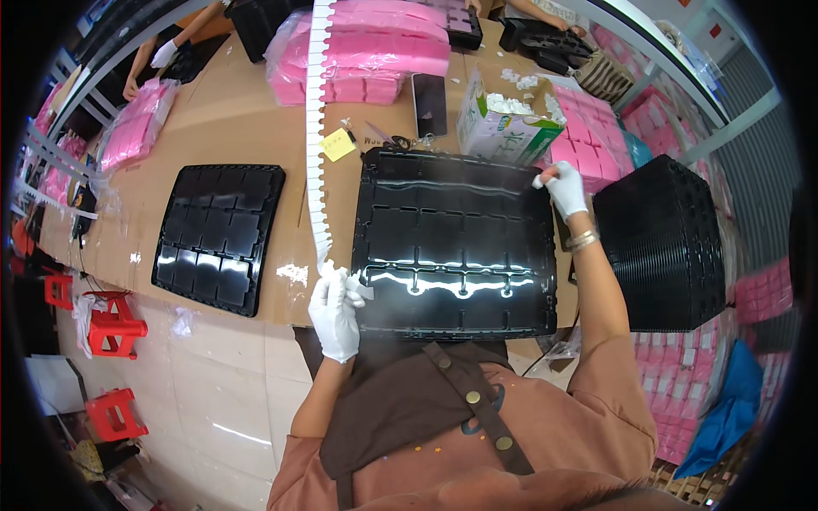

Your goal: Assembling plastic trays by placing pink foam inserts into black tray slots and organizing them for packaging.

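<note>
In front of me lies a large black plastic tray [439, 226] with shallow rectangular compartments. My left hand [335, 317], in a white glove, is closed at the tray's near left corner. Its fingers pinch the lower end of a long white notched strip [315, 145], which runs up past the tray's left side. A small white tab [365, 290] sticks out beside those fingers. My right hand [565, 189], also gloved but with bare fingertips, is curled at the tray's far right corner; whatever it may pinch is too small to make out.
Another black tray [217, 234] lies to the left, and a tall stack of black trays [660, 247] stands right. Behind are a carton [503, 136] of white scraps, a phone [429, 105], scissors [396, 140], a yellow note [338, 146] and pink bundles [366, 51]. Other people's hands work farther back.
</note>
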The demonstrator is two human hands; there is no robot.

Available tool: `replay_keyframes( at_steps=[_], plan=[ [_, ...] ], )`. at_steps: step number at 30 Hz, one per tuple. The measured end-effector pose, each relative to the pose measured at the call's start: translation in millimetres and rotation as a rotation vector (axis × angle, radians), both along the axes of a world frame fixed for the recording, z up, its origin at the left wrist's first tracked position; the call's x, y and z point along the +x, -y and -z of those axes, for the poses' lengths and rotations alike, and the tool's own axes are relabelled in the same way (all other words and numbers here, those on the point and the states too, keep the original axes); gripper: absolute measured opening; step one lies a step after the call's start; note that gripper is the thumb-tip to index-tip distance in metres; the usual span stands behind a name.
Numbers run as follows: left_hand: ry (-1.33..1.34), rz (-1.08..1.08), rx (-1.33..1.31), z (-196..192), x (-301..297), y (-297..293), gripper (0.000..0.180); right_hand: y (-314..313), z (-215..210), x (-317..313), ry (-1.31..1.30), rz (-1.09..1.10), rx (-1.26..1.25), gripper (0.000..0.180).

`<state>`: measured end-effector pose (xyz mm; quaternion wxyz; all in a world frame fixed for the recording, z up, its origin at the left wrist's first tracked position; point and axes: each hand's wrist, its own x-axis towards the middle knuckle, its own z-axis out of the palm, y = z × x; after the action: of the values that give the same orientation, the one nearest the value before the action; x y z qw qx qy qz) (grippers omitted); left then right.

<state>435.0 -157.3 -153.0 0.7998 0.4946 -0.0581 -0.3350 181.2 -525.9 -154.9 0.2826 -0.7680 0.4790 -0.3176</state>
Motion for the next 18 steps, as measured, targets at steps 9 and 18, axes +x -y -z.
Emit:
replay_keyframes(
  at_steps=[9,18],
  plan=[
    [0.18,0.127,0.086,-15.3,-23.8,5.3,0.021,-226.2,-46.8,114.3,0.296,-0.524,0.435,0.006],
    [0.073,0.017,0.092,-14.7,-34.9,-0.2,0.024,-279.7,-36.2,142.6,0.321,-0.382,0.473,0.006]
  ],
)
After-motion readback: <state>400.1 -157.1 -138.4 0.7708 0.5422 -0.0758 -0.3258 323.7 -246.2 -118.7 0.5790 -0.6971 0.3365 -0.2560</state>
